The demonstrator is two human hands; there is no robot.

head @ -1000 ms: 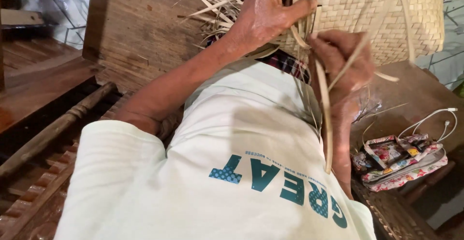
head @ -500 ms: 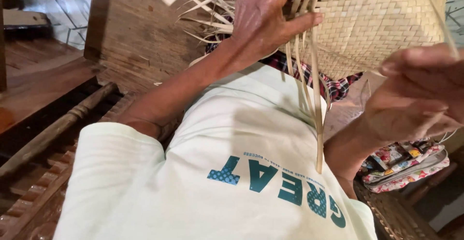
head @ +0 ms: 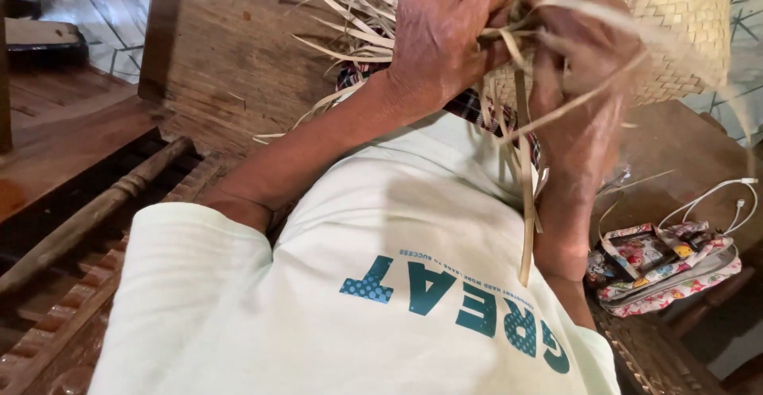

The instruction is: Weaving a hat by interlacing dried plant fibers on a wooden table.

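While half a second ago the right hand point(head: 584, 117) was pulling away, it is now closing back against the woven basket point(head: 668, 21), blurred, gripping a loose strip point(head: 525, 204); the left hand point(head: 445, 33) is clutching the basket's unwoven strips point(head: 334, 13) above the lap. A floral pouch point(head: 664, 264) and white cable point(head: 715, 196) are lying nearby, not obstructing.

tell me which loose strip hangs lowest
The long pale strip dangling straight down between the hands, ending over the shirt; the others fan up and left.

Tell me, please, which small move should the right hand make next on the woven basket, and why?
Probably pull the loose strip snug across the woven basket. The right hand has it raised and slack, blurred in motion, while the left hand clamps the unfinished edge.
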